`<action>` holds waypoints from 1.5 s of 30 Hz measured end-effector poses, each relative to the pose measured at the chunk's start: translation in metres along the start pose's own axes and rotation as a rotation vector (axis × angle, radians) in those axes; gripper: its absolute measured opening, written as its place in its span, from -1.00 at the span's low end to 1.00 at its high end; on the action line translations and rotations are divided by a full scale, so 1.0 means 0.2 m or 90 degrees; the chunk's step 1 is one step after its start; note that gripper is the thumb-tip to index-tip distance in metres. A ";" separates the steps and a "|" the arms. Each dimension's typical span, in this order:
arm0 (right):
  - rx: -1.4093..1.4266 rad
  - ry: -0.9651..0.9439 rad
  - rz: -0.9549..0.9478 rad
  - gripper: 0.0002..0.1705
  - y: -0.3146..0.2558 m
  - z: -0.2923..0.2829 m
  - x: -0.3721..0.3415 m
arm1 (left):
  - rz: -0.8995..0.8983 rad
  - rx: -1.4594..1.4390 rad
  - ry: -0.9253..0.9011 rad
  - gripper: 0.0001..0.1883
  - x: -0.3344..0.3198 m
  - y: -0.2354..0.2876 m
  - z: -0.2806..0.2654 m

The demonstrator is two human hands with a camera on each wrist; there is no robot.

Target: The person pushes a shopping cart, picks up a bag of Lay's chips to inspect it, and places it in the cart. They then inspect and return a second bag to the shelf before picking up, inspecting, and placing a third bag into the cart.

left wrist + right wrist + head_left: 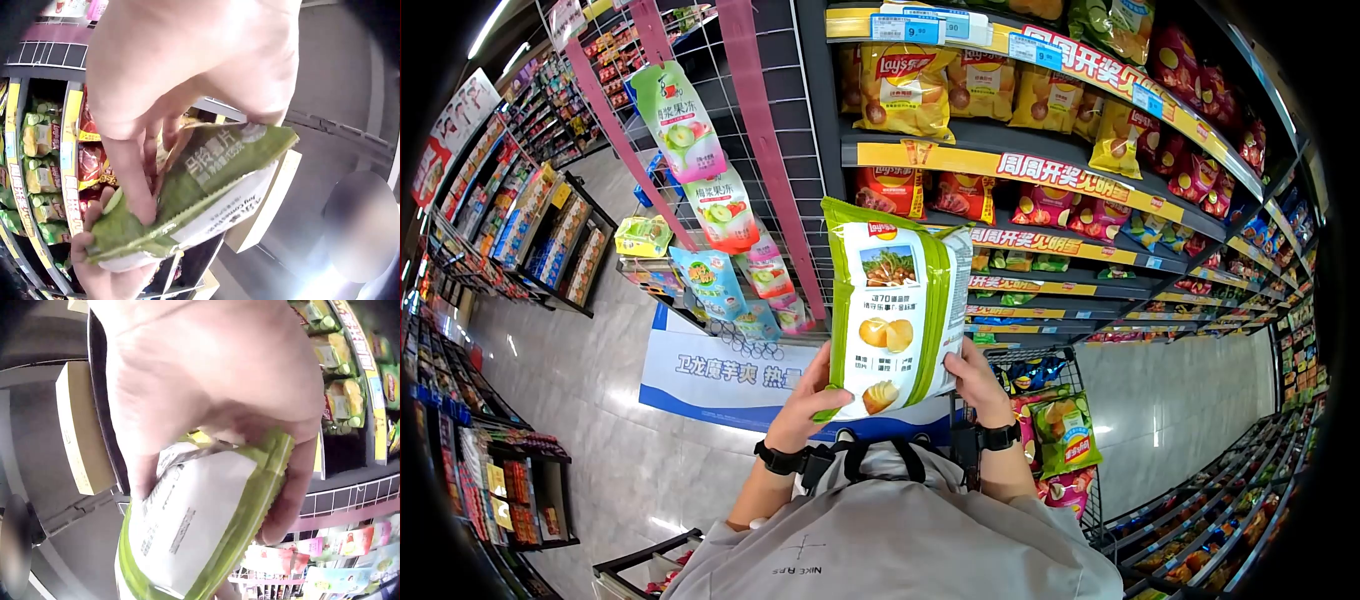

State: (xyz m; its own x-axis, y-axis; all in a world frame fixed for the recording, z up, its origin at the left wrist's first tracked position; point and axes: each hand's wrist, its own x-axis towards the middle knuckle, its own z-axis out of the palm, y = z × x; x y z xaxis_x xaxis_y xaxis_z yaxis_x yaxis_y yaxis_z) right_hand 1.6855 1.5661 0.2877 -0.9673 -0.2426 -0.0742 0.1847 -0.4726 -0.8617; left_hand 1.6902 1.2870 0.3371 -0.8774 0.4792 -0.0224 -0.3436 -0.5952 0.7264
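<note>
A green and white bag of potato chips (895, 320) is held up in front of the body, its printed panel facing the head camera. My left hand (805, 398) grips its lower left corner, thumb on the near face. The right hand (978, 382) holds the lower right side, with the thumb pressing the printed face. In the left wrist view, fingers of the left hand (140, 181) lie across the green end of the bag (219, 156). The right wrist view shows the right hand (212, 381) wrapped over the white and green bag (200, 519).
Shelves ahead carry yellow chip bags (905, 85) and red chip bags (890, 190). Jelly pouches (685, 130) hang from a wire rack (785, 110) at the left. A wire shopping cart at the right of the body holds a green chip bag (1067, 435) and other bags.
</note>
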 end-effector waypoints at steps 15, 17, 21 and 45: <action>-0.117 0.012 -0.038 -0.13 -0.05 0.15 0.01 | 0.105 0.398 0.161 -0.15 0.12 -0.06 -0.05; -0.090 0.015 -0.033 -0.13 -0.05 0.17 0.02 | 0.169 0.409 0.213 -0.08 0.12 -0.07 -0.03; -0.064 0.020 -0.047 -0.17 -0.04 0.16 0.04 | 0.177 0.400 0.219 -0.08 0.12 -0.05 0.00; -0.470 0.044 -0.328 -0.21 -0.12 0.38 -0.03 | 0.164 0.330 0.081 -0.19 0.11 -0.05 0.07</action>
State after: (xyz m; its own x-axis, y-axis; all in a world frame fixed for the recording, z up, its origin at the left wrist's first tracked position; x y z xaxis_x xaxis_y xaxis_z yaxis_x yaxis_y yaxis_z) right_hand 1.6994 1.5147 0.3475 -0.9118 -0.0886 0.4010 -0.4105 0.1611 -0.8975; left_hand 1.6786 1.3132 0.3387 -0.9550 0.2609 0.1410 0.0668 -0.2738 0.9595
